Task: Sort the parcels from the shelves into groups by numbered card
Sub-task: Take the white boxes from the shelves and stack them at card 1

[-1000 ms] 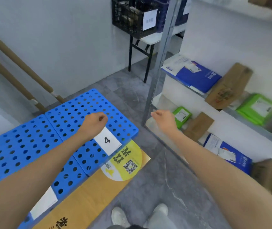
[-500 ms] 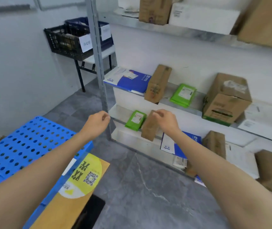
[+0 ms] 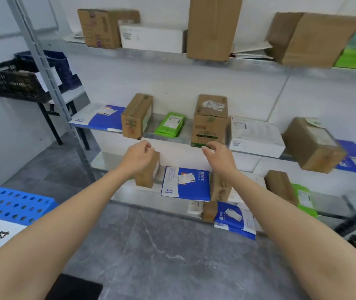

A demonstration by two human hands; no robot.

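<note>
Grey marbled floor (image 3: 172, 245) runs up to a metal shelving rack (image 3: 151, 124) against a white wall, its tiers loaded with parcels: a brown carton (image 3: 210, 122) and a green mailer (image 3: 170, 124) on the middle shelf, a blue mailer (image 3: 185, 182) and a small brown box (image 3: 148, 177) lower down. The left hand (image 3: 139, 159) hovers before the small brown box, the right hand (image 3: 219, 159) just below the carton; both have loosely curled fingers and hold nothing. At lower left, a card marked 4 (image 3: 2, 233) lies on a blue perforated platform (image 3: 10, 204).
</note>
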